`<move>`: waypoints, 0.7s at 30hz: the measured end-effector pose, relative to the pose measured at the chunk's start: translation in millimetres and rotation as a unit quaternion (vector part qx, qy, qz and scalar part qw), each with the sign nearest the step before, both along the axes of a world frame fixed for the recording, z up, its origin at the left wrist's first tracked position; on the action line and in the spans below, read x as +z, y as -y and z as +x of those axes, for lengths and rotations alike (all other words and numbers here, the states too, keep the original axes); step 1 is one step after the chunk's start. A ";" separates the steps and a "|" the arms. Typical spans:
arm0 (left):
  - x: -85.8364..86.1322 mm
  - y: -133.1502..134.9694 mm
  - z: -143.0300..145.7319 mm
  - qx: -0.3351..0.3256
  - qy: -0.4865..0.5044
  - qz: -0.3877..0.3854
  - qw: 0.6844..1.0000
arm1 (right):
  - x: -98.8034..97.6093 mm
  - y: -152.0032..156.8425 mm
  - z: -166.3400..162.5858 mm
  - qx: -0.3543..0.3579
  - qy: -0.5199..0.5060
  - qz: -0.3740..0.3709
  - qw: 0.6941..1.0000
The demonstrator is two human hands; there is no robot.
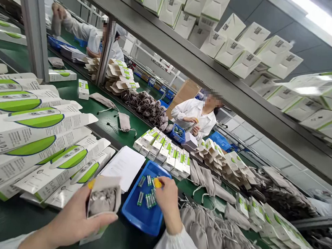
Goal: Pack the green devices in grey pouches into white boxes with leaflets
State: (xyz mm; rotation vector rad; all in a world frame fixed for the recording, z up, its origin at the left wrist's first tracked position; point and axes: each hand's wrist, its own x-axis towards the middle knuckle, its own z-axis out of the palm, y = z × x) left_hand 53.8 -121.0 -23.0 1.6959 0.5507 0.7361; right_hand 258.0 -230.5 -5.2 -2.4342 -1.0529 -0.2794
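— Your left hand was clasped around the carton, just left of the blue tray, with the grey pouch sitting in its open mouth.
— And your right hand?
— Inside the tray, fingertips pinched together on the green cells. The carton was tilted, so I judged the pouch could slide out, or a cell could slip from that pinch.
— Anything crowding you?
— The upright boxes stood just beyond the tray, the paper sheets touched its left edge, and the loose pouches were heaped to its right, near your forearm.
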 end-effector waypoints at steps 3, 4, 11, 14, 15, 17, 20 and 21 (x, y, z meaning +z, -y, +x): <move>8.6 10.7 8.1 -0.098 0.013 -0.010 0.995 | -29.6 -22.9 25.6 -0.039 0.001 -0.084 0.996; 10.5 12.9 10.0 -0.136 0.005 -0.015 0.991 | -37.6 -29.4 29.6 -0.044 0.002 -0.105 0.993; -6.6 13.7 9.5 -0.131 -0.014 -0.088 0.987 | -56.8 -36.4 28.1 -0.014 0.037 -0.071 0.997; -17.4 13.8 10.8 -0.138 0.005 -0.076 0.988 | -41.9 -21.7 17.8 0.010 0.029 0.003 1.000; -19.8 14.1 11.5 -0.134 0.004 -0.080 0.988 | -32.4 -13.6 11.4 0.028 0.025 0.030 0.999; -22.7 15.4 12.8 -0.123 0.004 -0.104 0.987 | -8.2 5.1 -7.4 0.087 0.026 0.083 0.992; -26.0 17.6 15.2 -0.134 0.046 -0.139 0.980 | 25.1 26.0 -46.0 0.242 0.087 0.150 0.955; -28.1 18.3 16.2 -0.143 0.068 -0.147 0.976 | 31.0 27.9 -58.8 0.278 0.108 0.170 0.939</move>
